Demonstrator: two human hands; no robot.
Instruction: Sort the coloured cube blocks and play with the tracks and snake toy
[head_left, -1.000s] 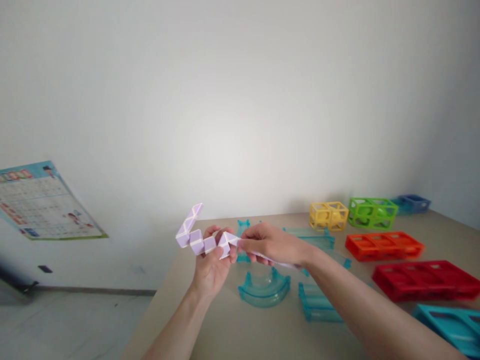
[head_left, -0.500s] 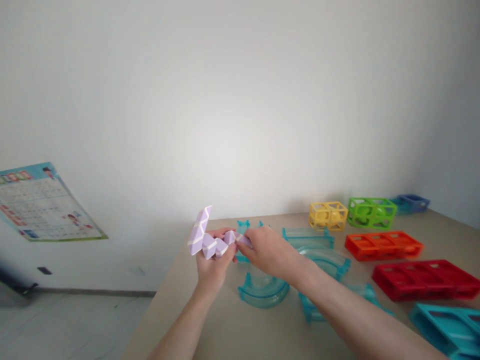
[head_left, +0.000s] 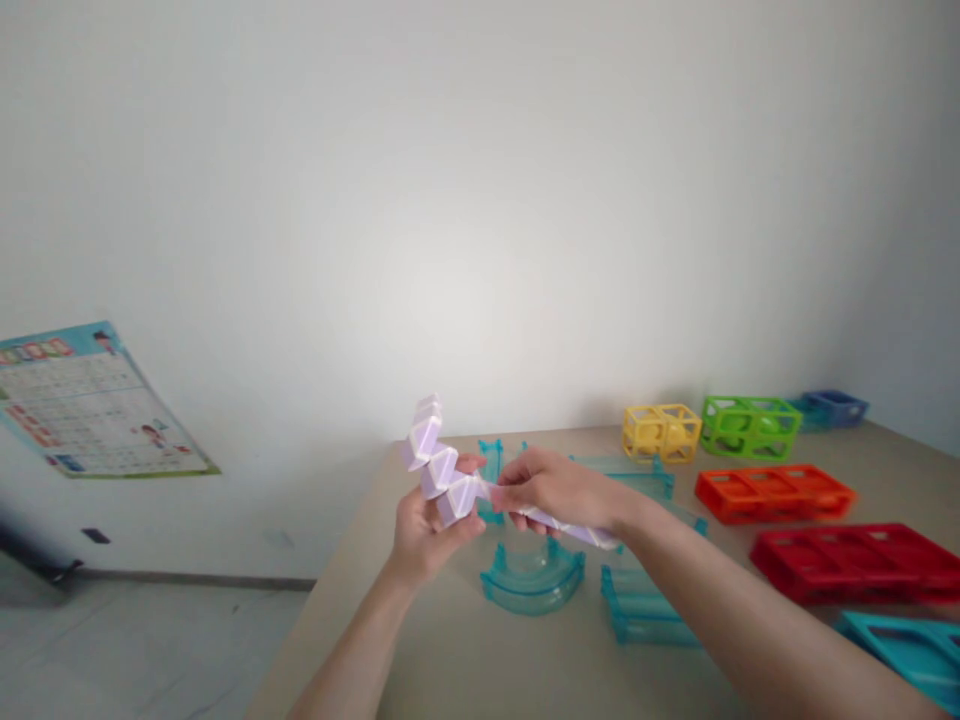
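Note:
A lilac and white snake puzzle (head_left: 441,468) is held up above the table between both hands. My left hand (head_left: 429,532) grips it from below, fingers behind and thumb in front, around its zigzag middle. One end of the puzzle rises in a bent column above that hand. Pinched in my right hand (head_left: 551,490) is the straighter stretch, whose tail sticks out under the palm toward the right. The part inside the right fingers is hidden.
Clear teal track pieces (head_left: 534,585) lie on the table (head_left: 465,660) beneath the hands. To the right are a yellow frame block (head_left: 661,433), a green one (head_left: 750,427), an orange one (head_left: 776,493) and a red one (head_left: 855,562). A poster (head_left: 97,400) hangs on the left wall.
The snake puzzle has been twisted: its upper end now bends differently, and a straight tail shows under my right hand. My right hand has shifted slightly right. The view has moved a little.

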